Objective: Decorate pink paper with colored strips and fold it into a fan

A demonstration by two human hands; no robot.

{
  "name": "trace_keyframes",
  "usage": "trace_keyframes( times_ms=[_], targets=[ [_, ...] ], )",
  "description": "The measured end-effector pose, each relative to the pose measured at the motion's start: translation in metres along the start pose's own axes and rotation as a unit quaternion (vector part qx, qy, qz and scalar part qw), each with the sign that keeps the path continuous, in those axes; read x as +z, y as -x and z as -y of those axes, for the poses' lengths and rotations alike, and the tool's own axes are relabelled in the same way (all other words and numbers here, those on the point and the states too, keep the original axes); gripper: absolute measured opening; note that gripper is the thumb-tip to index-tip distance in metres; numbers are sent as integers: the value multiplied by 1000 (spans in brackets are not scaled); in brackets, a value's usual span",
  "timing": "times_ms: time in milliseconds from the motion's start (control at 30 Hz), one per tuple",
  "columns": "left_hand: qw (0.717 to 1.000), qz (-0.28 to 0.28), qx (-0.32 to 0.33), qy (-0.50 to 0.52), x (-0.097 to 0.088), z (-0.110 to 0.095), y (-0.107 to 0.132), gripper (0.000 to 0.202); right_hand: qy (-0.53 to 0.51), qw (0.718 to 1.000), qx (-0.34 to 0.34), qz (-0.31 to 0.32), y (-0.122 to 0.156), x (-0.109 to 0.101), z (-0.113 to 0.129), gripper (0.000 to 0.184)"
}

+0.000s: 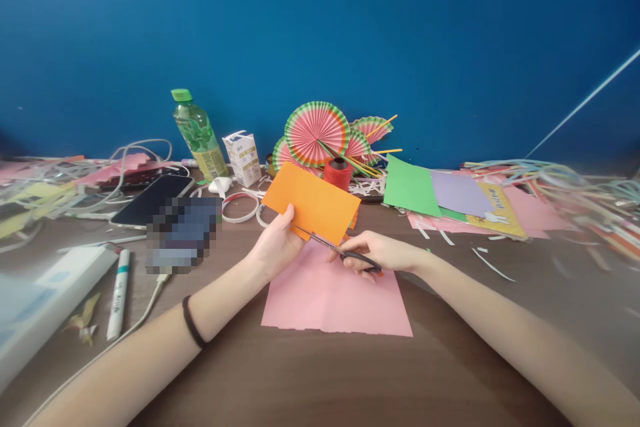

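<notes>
My left hand point(274, 245) pinches the near edge of a folded orange paper point(311, 202) and holds it tilted above the table. My right hand point(377, 253) grips a pair of scissors point(336, 250) by the handles. The blades point left and meet the orange paper's lower edge. Under both hands a pink sheet point(335, 297) lies flat on the brown table point(350, 373). A black hair band sits on my left wrist.
Behind lie a red thread spool point(338, 173), pleated paper fans point(317, 133), green point(410, 187) and purple sheets, a green-capped bottle point(198, 133), a small carton point(242, 157), tape rings, a dark tablet point(150, 200), a marker point(119, 293), cables and paper strips along both sides.
</notes>
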State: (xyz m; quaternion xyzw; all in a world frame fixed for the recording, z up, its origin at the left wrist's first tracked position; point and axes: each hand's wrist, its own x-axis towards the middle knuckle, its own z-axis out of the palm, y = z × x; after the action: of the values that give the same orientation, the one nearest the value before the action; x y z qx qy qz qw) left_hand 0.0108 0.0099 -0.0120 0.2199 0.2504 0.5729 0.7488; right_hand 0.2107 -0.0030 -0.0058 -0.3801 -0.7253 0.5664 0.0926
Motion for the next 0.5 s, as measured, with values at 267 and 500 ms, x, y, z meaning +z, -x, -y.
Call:
trace_keyframes(
  times_ms=[267, 500],
  targets=[
    [1000, -1, 0, -2, 2, 0, 1, 34, 14, 1000, -1, -4, -2, 0, -4, 51],
    [1000, 2, 6, -9, 1, 0, 0, 33, 13, 1000, -6, -6, -1, 0, -4, 47]
  ],
)
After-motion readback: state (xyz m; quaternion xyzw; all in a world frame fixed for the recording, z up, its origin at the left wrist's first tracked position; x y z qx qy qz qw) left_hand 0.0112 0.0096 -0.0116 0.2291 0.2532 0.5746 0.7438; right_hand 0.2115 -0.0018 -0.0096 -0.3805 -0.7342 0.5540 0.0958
